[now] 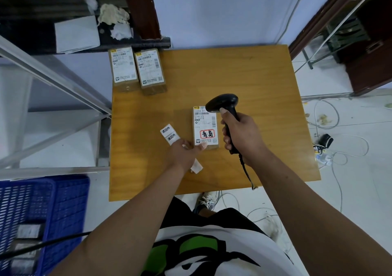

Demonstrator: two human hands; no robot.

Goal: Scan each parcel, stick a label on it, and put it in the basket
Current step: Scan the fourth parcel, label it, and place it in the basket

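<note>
Nearest, at the lower left, a blue basket stands on the floor beside the surface. Grey shapes lie in it, too blurred to name. Both bare forearms reach forward over the near edge of the surface.

The left grip holds a strip of white labels. Two printed labels stick out beyond the fingers to the far left, and the strip's blank end pokes out under the wrist. Its thumb tip rests on the near left corner of the parcel.

That parcel lies flat near the middle of the surface, shipping label up. A red-edged sticker sits on the lower half of that label.

Just right of the parcel, the right grip is wrapped round the handle of a black scanner, with the thumb up near the head. The scanner's head hangs over the far end of the parcel, covering part of its label. The cord trails from the handle's base to the near edge of the surface.

Farther off, two more parcels lie side by side at the far left corner, touching, labels up. Behind them a dark ledge carries a white box and crumpled paper.
</note>
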